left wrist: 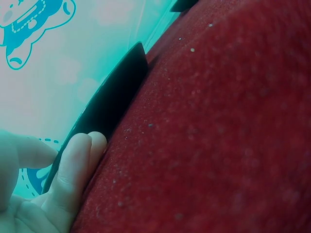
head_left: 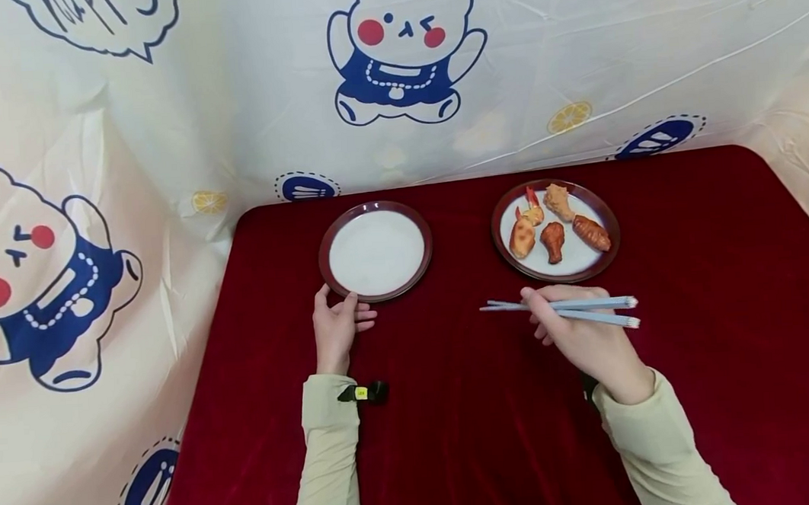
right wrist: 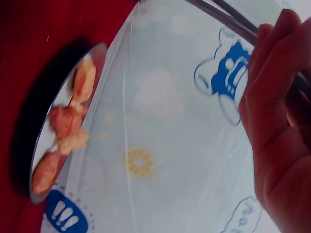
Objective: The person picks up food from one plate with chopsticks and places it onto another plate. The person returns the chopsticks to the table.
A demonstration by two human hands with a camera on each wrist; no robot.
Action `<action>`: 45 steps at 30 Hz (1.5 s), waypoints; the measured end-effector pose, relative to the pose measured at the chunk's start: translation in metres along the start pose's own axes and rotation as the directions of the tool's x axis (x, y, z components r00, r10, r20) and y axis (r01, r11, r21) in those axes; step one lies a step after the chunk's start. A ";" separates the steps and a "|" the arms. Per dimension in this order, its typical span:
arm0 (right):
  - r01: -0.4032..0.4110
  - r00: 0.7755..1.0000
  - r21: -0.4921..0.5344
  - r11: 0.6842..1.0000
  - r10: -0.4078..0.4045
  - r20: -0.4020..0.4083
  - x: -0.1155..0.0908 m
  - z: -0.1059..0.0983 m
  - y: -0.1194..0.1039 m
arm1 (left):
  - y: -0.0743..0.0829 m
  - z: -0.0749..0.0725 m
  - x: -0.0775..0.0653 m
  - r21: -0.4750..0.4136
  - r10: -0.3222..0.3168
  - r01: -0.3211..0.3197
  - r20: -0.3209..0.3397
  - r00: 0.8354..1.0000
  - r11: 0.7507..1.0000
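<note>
My left hand (head_left: 336, 328) is at the near-left edge of a white plate (head_left: 377, 252) with a brown rim. In the left wrist view, its fingers (left wrist: 73, 160) lie against the dark outer side of that plate (left wrist: 109, 97), pinching the rim. A pair of light blue chopsticks (head_left: 595, 303) is held in my right hand (head_left: 580, 335), their tips pointing left, slightly apart with nothing between them. Beyond this hand sits a second brown-rimmed plate (head_left: 587, 269) bearing a drumstick (head_left: 553, 242), a chicken wing (head_left: 592, 233), a shrimp-like piece (head_left: 533, 212) and other fried pieces.
A dark red cloth (head_left: 453, 402) covers the table. Behind it and to the left hangs a pale curtain (head_left: 265, 84) printed with cartoon bears. The two plates stand apart near the table's back edge.
</note>
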State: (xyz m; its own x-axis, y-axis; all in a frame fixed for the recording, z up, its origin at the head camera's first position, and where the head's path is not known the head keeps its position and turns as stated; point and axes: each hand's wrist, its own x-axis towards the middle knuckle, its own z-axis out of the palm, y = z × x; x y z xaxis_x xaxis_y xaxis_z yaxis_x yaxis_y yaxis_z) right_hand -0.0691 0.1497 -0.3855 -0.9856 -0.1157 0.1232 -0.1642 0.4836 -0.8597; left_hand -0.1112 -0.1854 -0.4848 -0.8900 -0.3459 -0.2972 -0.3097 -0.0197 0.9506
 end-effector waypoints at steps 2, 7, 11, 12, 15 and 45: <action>-0.004 0.997 0.066 0.998 0.009 -0.071 0.003 -0.007 0.003 | 0.000 0.000 0.000 0.003 0.002 -0.002 0.002 1.000 1.000; -0.043 0.975 0.141 0.989 0.072 -0.211 0.012 -0.025 0.018 | 0.001 0.000 0.000 0.007 0.003 -0.003 0.005 1.000 1.000; -0.111 0.960 0.155 0.982 0.146 -0.240 0.019 -0.035 0.035 | 0.001 0.000 0.000 0.009 0.008 -0.008 0.003 1.000 1.000; -0.130 0.956 0.166 0.978 0.168 -0.241 0.021 -0.037 0.039 | 0.000 0.001 0.000 0.009 0.009 -0.009 0.001 1.000 1.000; -0.172 0.933 0.277 0.945 0.247 -0.262 0.025 -0.039 0.049 | -0.001 0.001 -0.001 0.009 0.005 -0.005 -0.001 1.000 1.000; -0.340 0.832 0.659 0.671 0.542 -0.123 0.058 -0.036 0.072 | -0.001 -0.002 -0.002 0.018 0.008 -0.008 0.005 1.000 1.000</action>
State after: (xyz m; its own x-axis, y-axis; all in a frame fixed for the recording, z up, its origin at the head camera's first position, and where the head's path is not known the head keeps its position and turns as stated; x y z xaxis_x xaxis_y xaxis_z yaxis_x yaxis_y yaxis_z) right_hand -0.1399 0.2089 -0.4221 -0.9135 0.2722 -0.3024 0.2511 -0.2076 -0.9454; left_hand -0.1089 -0.1862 -0.4851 -0.8942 -0.3410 -0.2902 -0.3085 -0.0004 0.9512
